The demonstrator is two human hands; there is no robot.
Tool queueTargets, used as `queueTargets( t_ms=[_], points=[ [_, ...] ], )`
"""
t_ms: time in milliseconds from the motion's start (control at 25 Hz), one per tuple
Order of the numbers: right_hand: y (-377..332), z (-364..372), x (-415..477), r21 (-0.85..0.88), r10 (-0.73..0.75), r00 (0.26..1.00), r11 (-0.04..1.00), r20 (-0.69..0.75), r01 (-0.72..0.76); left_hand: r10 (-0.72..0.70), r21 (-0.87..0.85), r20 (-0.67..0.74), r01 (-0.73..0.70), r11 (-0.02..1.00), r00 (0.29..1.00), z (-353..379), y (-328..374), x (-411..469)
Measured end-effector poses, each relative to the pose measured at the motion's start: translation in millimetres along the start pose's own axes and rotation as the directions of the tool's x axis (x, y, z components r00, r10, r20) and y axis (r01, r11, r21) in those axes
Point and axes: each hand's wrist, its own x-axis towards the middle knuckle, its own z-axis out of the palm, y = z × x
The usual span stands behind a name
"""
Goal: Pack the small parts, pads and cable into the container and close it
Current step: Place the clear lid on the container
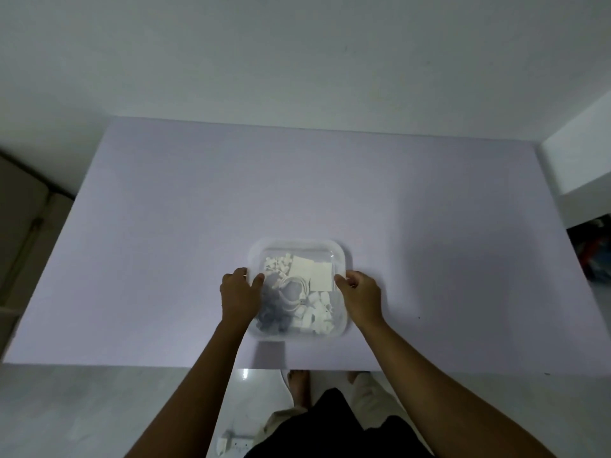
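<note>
A clear square plastic container (pixel 299 247) stands on the lilac table near its front edge, with a see-through lid over it. Inside lie white square pads (pixel 314 271), a coiled white cable (pixel 292 290), small white parts (pixel 317 317) and dark small parts (pixel 272 317). My left hand (pixel 239 292) grips the container's left side, thumb on top of the lid. My right hand (pixel 362 294) grips the right side, fingers curled over the rim.
The lilac table (pixel 165 242) spreads wide around the container. A white wall stands behind it. A dark object (pixel 591 249) sits off the table's right edge. My feet and a white power strip (pixel 233 444) are on the floor below the front edge.
</note>
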Motion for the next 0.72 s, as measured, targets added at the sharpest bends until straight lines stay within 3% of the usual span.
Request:
queueTargets(
  t_ms=[320,720],
  points=[
    [3,-16,26,0.06,0.053,0.996,0.997,0.069,-0.057,-0.054,-0.026,0.057,0.055,0.998,0.997,18,30,20],
    [-10,-173,200,0.112,0.023,0.996,0.994,-0.084,-0.013,0.131,-0.076,0.067,-0.125,0.989,0.989,116,235,88]
  ],
)
